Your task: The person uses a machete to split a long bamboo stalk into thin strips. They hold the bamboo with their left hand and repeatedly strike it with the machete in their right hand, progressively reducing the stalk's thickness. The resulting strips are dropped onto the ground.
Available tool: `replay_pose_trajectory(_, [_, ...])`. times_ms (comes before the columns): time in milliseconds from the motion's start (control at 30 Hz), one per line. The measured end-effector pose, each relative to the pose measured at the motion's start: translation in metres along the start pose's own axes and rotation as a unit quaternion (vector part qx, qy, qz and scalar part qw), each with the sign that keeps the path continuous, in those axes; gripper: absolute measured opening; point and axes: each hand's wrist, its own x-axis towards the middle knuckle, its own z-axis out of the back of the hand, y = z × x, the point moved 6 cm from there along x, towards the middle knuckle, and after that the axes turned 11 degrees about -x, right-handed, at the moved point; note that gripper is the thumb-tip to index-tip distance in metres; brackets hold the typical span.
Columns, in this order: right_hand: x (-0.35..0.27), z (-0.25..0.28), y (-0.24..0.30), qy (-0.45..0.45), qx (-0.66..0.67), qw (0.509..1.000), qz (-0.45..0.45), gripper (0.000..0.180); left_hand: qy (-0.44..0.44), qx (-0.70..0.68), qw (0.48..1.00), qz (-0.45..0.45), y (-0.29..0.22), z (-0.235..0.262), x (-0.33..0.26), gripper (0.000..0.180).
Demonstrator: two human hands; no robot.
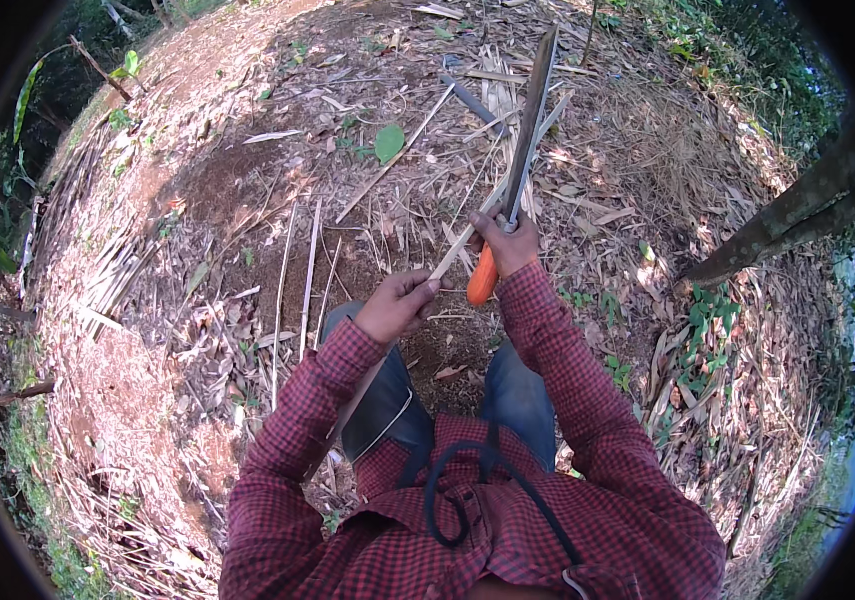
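My left hand is closed in a pinch round a long, pale split strip, perhaps bamboo. The strip slants up to the machete and continues below the hand beside my left forearm. In my right hand is the machete, held where the blade meets the handle. Its long dark blade points away from me, and its orange handle sticks out below my fingers. The strip meets the machete at my right fingers; whether those fingers also press on it, I cannot tell.
Several thin strips lie on the leaf-strewn ground left of my knees. A pile of split pieces lies ahead, behind the blade. More strips lie at far left. A leaning trunk stands at right. A dark cord hangs over my shirt.
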Motion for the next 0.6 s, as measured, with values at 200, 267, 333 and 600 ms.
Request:
replay_pose_trajectory(200, [0.042, 0.033, 0.005, -0.053, -0.014, 0.998, -0.005, 0.021, -0.055, -0.069, 0.995, 0.056, 0.026, 0.008, -0.052, 0.042])
replay_pose_trajectory(267, [0.055, 0.042, 0.007, -0.057, -0.017, 0.998, -0.017, 0.022, -0.055, -0.083, 0.992, 0.082, 0.052, 0.015, -0.083, 0.041])
replay_pose_trajectory(333, [0.067, 0.049, 0.006, -0.080, -0.010, 0.997, -0.010, 0.022, -0.045, -0.069, 0.991, 0.110, 0.066, 0.020, -0.104, 0.034])
replay_pose_trajectory(600, [0.038, 0.056, 0.026, -0.033, -0.523, 0.848, 0.074, 0.046, -0.133, -0.045, 0.990, 0.010, 0.054, 0.033, -0.086, 0.028])
